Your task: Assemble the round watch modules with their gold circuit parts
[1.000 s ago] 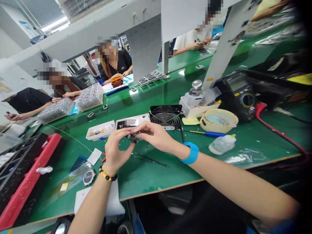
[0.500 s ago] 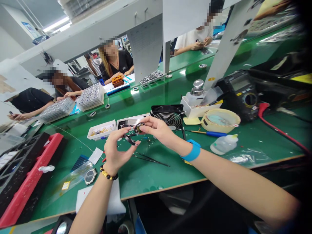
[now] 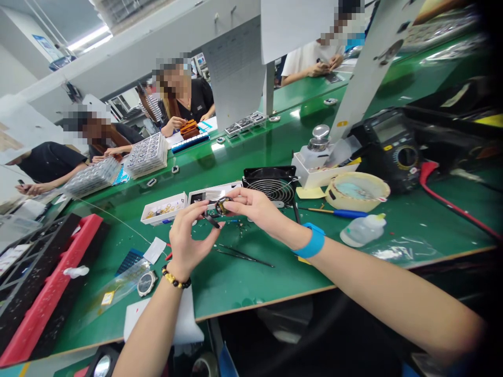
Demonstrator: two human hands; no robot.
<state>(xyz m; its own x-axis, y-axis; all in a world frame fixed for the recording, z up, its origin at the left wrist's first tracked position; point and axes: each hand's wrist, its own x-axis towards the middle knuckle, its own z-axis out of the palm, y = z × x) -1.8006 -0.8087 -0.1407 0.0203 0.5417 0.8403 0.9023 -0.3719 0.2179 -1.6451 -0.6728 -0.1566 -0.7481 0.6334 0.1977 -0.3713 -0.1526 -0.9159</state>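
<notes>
My left hand [image 3: 190, 233], with a beaded bracelet at the wrist, pinches a thin dark ring-like part [image 3: 212, 221] between thumb and fingers. Close beside it, my right hand [image 3: 251, 209], with a blue band at the wrist, holds a small round dark part with some gold colour [image 3: 223, 206] in its fingertips. The two parts are very near each other; whether they touch is unclear. Black tweezers [image 3: 245, 255] lie on the green table below the hands. A round silver watch-like piece [image 3: 146, 283] rests left of my left wrist.
Behind the hands are a white tray of small yellow parts [image 3: 164, 208] and a black fan [image 3: 269, 186]. To the right stand a round yellowish dish [image 3: 357, 192], a squeeze bottle [image 3: 363, 230] and a multimeter [image 3: 393, 149]. A red and black rack [image 3: 55, 283] lies left. People sit opposite.
The ring-like part in my left hand has tilted and looks more edge-on. The round part in my right hand has turned to show more of its face. The view has shifted slightly.
</notes>
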